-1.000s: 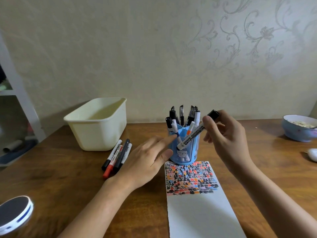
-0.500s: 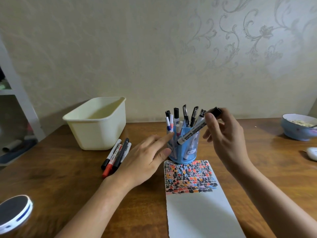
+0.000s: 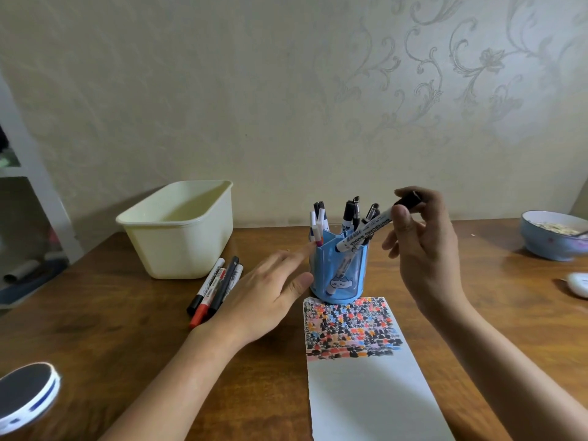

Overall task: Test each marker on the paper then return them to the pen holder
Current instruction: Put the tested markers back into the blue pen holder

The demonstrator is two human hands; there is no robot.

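Wooden table (image 3: 127,329), patterned beige wallpaper (image 3: 286,90), white shelf (image 3: 28,173) left.

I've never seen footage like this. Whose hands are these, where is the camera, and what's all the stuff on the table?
There is no machine here: a person wears a wide-angle camera on the head, so you look down at their own two hands. The right hand pinches a whiteboard marker, its lower end over the blue pen holder, which already stands full of markers. The left hand is open, fingers straight, reaching toward the holder. In front lies the test paper, its top covered in coloured scribbles. Four loose markers lie left of the holder, near a cream plastic bin. A blue bowl sits at far right on the wooden table.
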